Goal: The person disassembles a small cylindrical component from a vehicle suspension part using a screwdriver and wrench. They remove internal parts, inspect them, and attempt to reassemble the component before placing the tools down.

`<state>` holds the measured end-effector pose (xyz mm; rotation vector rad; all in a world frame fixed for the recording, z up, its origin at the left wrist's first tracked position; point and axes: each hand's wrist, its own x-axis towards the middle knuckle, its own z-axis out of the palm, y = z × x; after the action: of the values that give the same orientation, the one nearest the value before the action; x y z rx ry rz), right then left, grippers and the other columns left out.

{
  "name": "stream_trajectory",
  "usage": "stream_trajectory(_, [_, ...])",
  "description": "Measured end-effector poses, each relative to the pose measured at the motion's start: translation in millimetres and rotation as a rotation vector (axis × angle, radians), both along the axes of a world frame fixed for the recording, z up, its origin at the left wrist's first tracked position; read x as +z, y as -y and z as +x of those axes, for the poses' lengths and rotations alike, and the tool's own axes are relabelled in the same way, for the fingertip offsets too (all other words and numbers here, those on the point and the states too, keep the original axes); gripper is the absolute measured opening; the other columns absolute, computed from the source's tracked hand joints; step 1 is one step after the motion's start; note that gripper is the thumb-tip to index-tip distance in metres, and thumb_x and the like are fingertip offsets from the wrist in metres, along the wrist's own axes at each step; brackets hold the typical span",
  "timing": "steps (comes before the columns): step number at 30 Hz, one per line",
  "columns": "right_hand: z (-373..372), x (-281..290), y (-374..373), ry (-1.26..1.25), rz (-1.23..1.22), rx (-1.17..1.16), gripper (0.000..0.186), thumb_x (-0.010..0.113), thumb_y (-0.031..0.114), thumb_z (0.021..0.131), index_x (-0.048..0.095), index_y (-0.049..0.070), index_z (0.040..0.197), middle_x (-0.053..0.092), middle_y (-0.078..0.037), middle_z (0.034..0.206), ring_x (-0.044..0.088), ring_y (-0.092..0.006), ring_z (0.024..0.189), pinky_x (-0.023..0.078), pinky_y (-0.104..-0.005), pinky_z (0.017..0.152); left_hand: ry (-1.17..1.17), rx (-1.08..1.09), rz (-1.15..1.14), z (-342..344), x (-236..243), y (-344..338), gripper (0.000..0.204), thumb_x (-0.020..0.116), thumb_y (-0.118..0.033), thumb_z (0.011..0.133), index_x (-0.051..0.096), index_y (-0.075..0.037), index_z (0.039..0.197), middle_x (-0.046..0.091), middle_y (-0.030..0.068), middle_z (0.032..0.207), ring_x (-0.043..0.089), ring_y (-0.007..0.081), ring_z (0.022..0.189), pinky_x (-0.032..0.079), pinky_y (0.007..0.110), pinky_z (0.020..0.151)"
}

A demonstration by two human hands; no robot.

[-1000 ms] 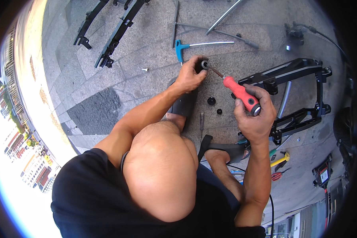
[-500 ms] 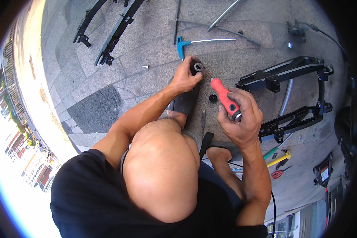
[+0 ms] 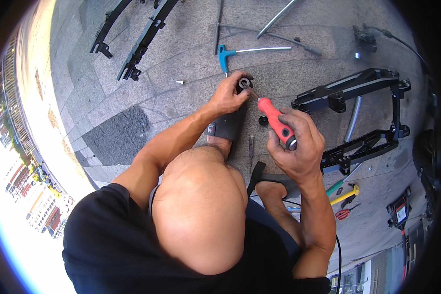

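Observation:
My left hand [image 3: 228, 94] is closed around a small black cylindrical part with a metal ring [image 3: 244, 84] at its open end. From the right, my right hand [image 3: 297, 142] grips the red handle of a screwdriver [image 3: 274, 117]. The screwdriver's thin shaft slants up and left, its tip at the ring; whether it touches the rim or sits inside I cannot tell. Just below the shaft, a small black round cap [image 3: 263, 120] lies on the paving. Above my left hand lies a blue T-handle hex key [image 3: 224, 57].
Black metal frame parts [image 3: 367, 90] lie at the right, and two black rails [image 3: 149, 39] at the upper left. A small bolt [image 3: 180, 82] is on the paving left of my hand. Further tools include a yellow hammer [image 3: 345, 194], red-handled pliers [image 3: 343, 214] and a grey T-bar wrench [image 3: 269, 35].
The screwdriver and my right hand have shifted slightly left. The part in my left hand has tilted a little, so its ring faces up more squarely.

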<state>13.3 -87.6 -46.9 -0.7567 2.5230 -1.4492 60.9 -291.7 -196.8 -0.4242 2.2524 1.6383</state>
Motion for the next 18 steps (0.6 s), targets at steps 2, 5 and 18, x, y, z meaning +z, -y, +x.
stream_trajectory(2, [0.0, -1.2, 0.4, -0.013, 0.007, -0.005, 0.038, 0.072, 0.002, 0.064, 0.059, 0.003, 0.099, 0.064, -0.016, 0.096, 0.065, -0.0335, 0.081, 0.055, -0.0382, 0.068, -0.068, -0.073, -0.044, -1.0, -0.1, 3.8, 0.04, 0.068, -0.018, 0.077, 0.059, -0.005, 0.114, 0.06, 0.0149, 0.093, 0.06, 0.0275, 0.086, 0.049, 0.036, 0.076])
stream_trajectory(5, [0.6, -4.3, 1.1, -0.008, 0.023, 0.007, 0.039, 0.073, -0.001, 0.064, 0.058, 0.002, 0.1, 0.065, -0.018, 0.097, 0.066, -0.0342, 0.082, 0.055, -0.0381, 0.07, -0.209, -0.196, -0.2, -3.4, 1.4, 10.1, 0.042, 0.069, -0.02, 0.076, 0.061, -0.006, 0.115, 0.057, 0.0154, 0.097, 0.057, 0.0312, 0.092, 0.048, 0.038, 0.081])
stream_trajectory(18, [9.4, -21.7, 7.4, 0.066, 0.048, 0.015, 0.035, 0.072, 0.003, 0.066, 0.059, 0.003, 0.099, 0.064, -0.017, 0.095, 0.064, -0.035, 0.083, 0.053, -0.0405, 0.072, -0.123, -0.419, -0.337, 3.6, -1.4, 21.0, 0.042, 0.07, -0.018, 0.071, 0.063, -0.002, 0.11, 0.056, 0.0177, 0.097, 0.055, 0.0371, 0.095, 0.046, 0.044, 0.085])
